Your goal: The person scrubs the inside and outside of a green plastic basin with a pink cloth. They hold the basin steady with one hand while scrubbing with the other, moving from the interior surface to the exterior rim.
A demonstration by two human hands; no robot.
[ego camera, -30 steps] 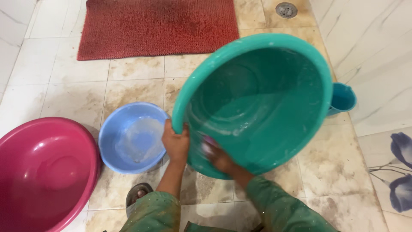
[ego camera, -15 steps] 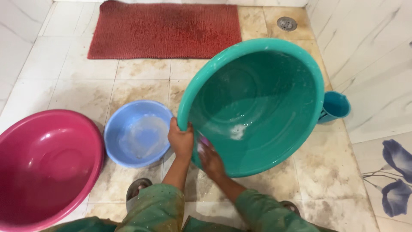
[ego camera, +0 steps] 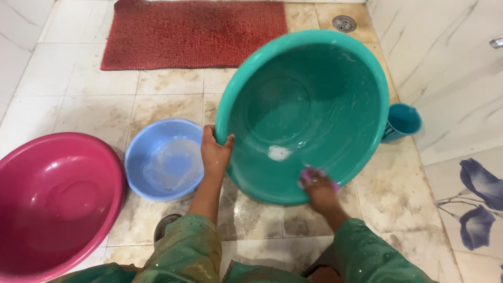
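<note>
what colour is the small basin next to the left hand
Light blue, with a wet, whitish film inside; the small basin shows clearly in the head view.

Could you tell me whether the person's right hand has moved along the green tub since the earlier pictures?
Yes. The right hand with its pink scrubber has slid rightward along the green tub lower rim, away from the left hand gripping the rim's left edge.

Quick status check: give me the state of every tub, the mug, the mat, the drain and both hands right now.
Green tub: tilted up on its edge, soapy foam inside.
Left hand: gripping the green tub's rim.
Right hand: pressing a pink scrubber on the tub's lower rim.
Blue tub: upright on the floor, wet film inside.
Pink tub: upright, looks empty.
Teal mug: tipped, mouth showing.
Red mat: flat.
Floor drain: uncovered.
</note>
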